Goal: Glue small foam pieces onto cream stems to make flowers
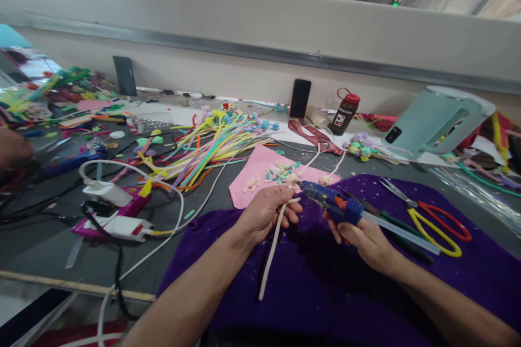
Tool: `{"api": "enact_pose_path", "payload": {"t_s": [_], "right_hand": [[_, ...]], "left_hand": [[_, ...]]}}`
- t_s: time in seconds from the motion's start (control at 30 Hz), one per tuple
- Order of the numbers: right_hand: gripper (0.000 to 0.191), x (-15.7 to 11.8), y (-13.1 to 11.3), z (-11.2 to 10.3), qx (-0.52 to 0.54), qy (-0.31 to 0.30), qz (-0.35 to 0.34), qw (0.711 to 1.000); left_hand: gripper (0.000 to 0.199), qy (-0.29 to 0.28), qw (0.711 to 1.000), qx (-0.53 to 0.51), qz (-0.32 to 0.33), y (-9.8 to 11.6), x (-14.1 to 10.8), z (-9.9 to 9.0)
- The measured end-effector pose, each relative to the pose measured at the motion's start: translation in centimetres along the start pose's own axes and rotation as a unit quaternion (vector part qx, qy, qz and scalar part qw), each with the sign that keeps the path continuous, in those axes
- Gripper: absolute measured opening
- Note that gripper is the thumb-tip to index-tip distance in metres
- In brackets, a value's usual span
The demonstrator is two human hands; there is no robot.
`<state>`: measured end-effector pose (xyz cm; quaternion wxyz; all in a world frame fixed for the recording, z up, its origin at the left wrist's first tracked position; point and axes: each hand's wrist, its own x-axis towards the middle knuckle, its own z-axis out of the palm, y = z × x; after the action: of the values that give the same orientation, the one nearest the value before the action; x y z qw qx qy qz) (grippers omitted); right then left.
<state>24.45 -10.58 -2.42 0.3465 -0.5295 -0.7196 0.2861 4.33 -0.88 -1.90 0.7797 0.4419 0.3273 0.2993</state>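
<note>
My left hand (266,211) pinches a cream fuzzy pipe cleaner (272,257), whose long end hangs down toward me over a purple cloth (260,314). A small cream tuft shows just above my fingertips. Wrapped round the handle of a blue hot glue gun (331,200) is my right hand (366,241). A clear glue stick (396,234) sticks out of the gun's back. Its nozzle points left, close to the tuft; whether they touch I cannot tell. Behind my hands, a pink sheet (244,173) bears short cut pieces (280,172) in green, yellow and cream.
Scissors (431,219) and dark-handled pliers (402,238) lie to the right. Pipe-cleaner flowers (215,146) spread at centre-left. A pink power strip (134,203) with cables sits left. Behind stand a phone (300,98), a brown bottle (345,115) and a mint kettle (431,124). Another person's hand (14,152) blurs at far left.
</note>
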Motion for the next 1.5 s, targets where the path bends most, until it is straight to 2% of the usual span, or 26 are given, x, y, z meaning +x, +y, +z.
{"api": "enact_pose_path", "payload": {"t_s": [0.37, 0.63, 1.5], "right_hand": [[0.036, -0.16, 0.05, 0.03, -0.041, -0.028, 0.002, 0.999], [0.031, 0.0, 0.21, 0.04, -0.026, -0.018, 0.005, 0.999], [0.033, 0.06, 0.05, -0.1, -0.039, -0.031, 0.006, 0.999]], "left_hand": [[0.023, 0.002, 1.0, 0.004, 0.002, 0.04, -0.01, 0.02], [0.024, -0.007, 1.0, 0.013, 0.001, 0.0, 0.04, 0.04], [0.024, -0.006, 1.0, 0.018, 0.01, -0.04, -0.03, 0.04]]}}
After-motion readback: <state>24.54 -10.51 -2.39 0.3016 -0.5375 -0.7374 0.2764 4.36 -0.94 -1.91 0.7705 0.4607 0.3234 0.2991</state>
